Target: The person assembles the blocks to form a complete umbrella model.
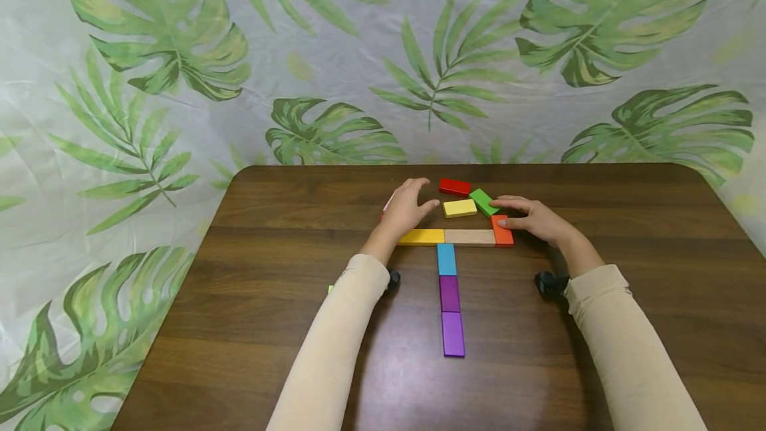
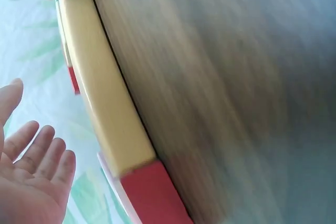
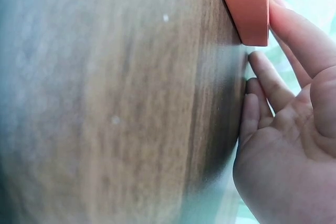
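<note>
While spread right hand (image 1: 538,223) touches orange block (image 1: 504,235), left hand (image 1: 403,210) hangs spread; tabletop (image 1: 652,245) runs wide to right edge (image 1: 731,218)

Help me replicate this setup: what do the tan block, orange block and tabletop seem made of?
Tan block: probably bare wood, matte, from its pale wood-like colour.
Orange block: likely painted wood, low sheen, given its even coat over a slightly bumpy face; core hidden.
Tabletop: wood or laminate, glossy; streaked brown grain, bright reflection.

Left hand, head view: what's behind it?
Behind the left hand: the amber block, right part showing, and a pink sliver. The left wrist view shows a red block adjoining the amber one. The rest is covered.
</note>
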Tool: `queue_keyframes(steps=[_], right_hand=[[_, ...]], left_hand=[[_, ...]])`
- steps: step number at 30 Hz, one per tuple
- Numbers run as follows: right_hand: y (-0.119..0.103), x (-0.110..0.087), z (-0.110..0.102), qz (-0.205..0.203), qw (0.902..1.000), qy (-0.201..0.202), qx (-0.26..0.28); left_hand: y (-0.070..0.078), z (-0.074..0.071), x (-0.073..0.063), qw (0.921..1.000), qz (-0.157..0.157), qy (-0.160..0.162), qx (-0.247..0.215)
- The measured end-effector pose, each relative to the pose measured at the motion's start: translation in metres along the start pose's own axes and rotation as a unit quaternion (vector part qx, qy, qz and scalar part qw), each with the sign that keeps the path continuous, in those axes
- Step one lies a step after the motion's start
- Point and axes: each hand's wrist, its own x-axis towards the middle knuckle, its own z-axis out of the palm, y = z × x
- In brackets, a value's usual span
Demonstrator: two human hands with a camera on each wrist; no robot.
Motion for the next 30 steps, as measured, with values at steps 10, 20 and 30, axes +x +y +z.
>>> queue_keyframes(steps=[10, 20, 30], right_hand=[[-0.001, -0.001, 0.000, 0.001, 1.0000, 0.004, 0.002], [-0.001, -0.001, 0.000, 0.001, 1.0000, 0.000, 0.003], [0.000, 0.000, 0.000, 0.003, 1.0000, 0.001, 0.000]], left_hand=[[0.008, 0.017, 0.005, 0.9990, -0.008, -0.025, 0.035], [0.010, 0.026, 0.007, 0.9983, -0.015, -0.044, 0.036], [0.014, 0.039, 0.010, 0.9937, -0.028, -0.044, 0.099]])
